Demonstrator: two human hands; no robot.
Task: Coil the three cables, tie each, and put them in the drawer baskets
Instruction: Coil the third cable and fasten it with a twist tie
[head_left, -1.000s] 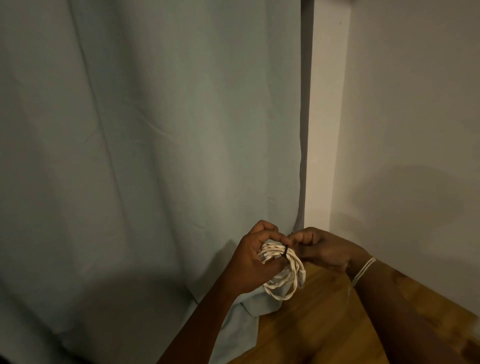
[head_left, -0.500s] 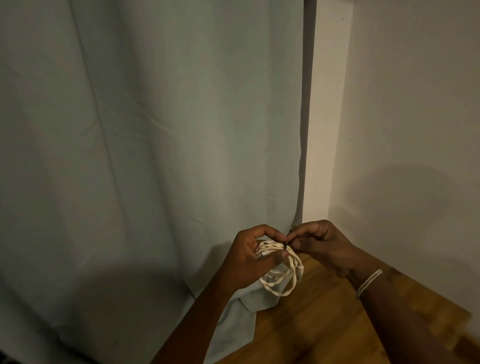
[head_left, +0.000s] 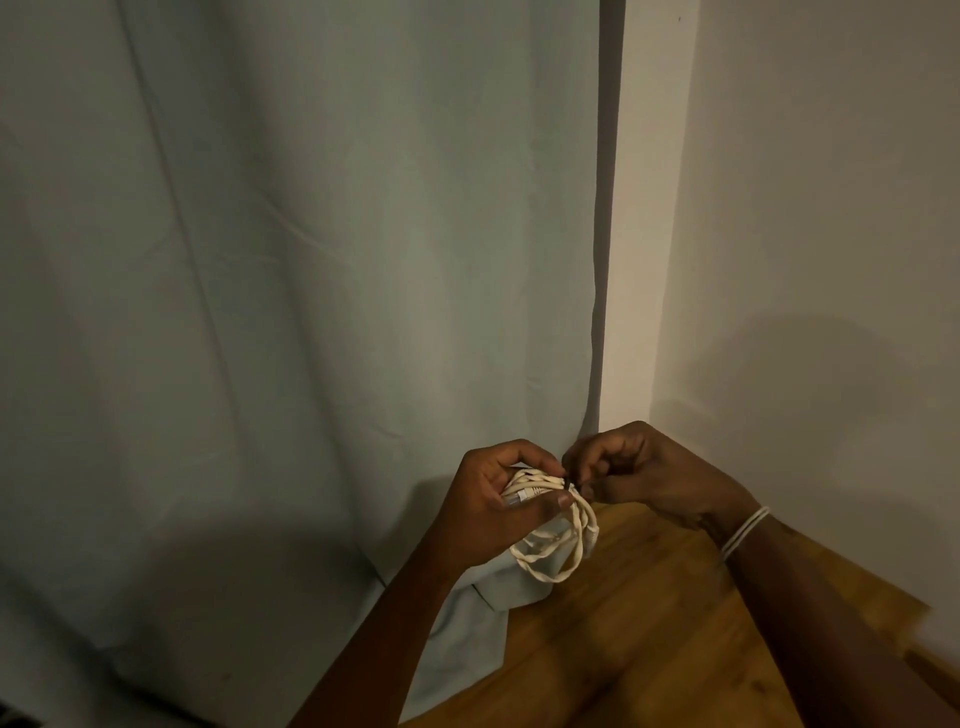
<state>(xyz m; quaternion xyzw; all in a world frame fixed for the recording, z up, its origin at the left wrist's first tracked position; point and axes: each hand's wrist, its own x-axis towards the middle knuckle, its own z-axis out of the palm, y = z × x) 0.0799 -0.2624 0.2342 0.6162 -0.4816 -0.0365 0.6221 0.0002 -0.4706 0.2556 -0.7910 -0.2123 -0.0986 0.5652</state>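
Head view, dim room, and on the far left a pale grey-green fabric curtain (head_left: 291, 312) hangs in long folds down to the floor. Moving in, the left hand (head_left: 488, 499) is curled round the top of a coiled cream braided cable (head_left: 558, 540), thumb laid across the strands, a white plug end showing just beside it. The coil's loops hang free below the fist, held in the air in front of the curtain's hem. Right up against it, the right hand (head_left: 644, 473) pinches a small dark tie (head_left: 571, 486) at the coil's top, fingertips bunched tight. A thin white band (head_left: 744, 532) circles that wrist. Underneath, a brown wooden surface (head_left: 649, 649); to the right, a plain off-white wall (head_left: 831, 234).
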